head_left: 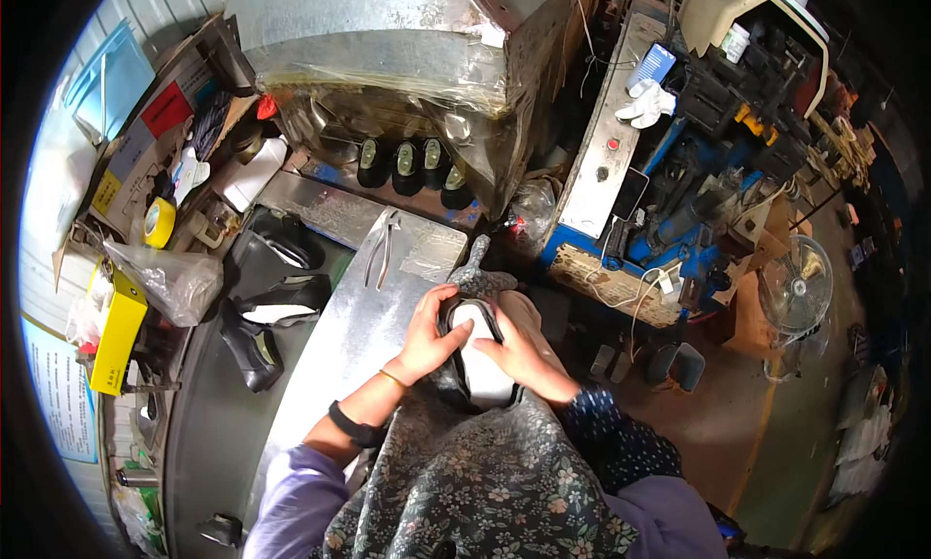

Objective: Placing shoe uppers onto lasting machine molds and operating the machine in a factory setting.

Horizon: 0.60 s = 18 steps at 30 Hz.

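Note:
In front of my apron I have a black shoe (484, 367) with its long white face turned up; whether that face is the sole or the inside I cannot tell. My left hand (432, 334) wraps round its left side, the thumb lying on the white face. From the other side my right hand (529, 357) grips it, with the thumb pressed on the white. Just beyond my fingers rises a knobbly grey stand (474, 268), partly hidden by the hands. Metal pincers (381, 255) lie on the metal tabletop (335, 341) to the left.
Loose black shoes (289, 299) rest on the dark belt (218, 433) at left. More shoes (407, 171) stand under a metal hood (388, 45). A yellow box (118, 331) is far left. At right are a machine bench (606, 152), white glove (647, 103), fan (797, 286) and bin (676, 367).

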{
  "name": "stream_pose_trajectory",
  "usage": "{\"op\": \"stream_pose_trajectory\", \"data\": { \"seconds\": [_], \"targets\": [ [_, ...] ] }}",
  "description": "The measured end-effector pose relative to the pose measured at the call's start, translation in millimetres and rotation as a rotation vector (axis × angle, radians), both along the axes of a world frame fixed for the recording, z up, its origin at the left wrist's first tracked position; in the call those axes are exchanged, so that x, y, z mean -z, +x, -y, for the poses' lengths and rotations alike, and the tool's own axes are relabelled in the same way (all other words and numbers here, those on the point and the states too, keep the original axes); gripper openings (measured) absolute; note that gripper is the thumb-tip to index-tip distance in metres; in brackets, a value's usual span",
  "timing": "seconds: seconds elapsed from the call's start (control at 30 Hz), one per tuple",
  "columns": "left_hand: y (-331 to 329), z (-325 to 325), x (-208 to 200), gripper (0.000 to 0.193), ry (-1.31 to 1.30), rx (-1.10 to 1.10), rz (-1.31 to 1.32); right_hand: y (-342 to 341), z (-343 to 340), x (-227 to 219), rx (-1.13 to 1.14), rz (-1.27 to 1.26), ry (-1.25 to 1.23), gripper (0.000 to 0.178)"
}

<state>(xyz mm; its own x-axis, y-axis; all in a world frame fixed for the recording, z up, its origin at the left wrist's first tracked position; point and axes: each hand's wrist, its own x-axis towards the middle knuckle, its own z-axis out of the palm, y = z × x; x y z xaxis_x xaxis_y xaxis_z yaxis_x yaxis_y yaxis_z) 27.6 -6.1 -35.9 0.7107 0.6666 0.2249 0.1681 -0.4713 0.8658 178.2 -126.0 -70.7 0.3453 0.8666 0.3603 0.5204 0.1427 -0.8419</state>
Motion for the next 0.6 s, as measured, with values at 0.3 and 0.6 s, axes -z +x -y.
{"op": "stream_pose_trajectory", "data": {
  "seconds": [0.3,0.6],
  "targets": [
    [16.5,-32.7,1.1,0.053,-0.900,0.116,0.298,20.4,15.1,11.9,-0.082,-0.670,-0.145,0.026],
    [-9.6,-18.5,25.6,0.050,-0.891,0.068,0.285,-9.3,5.1,10.0,-0.090,-1.548,-0.668,0.081]
  ]
}}
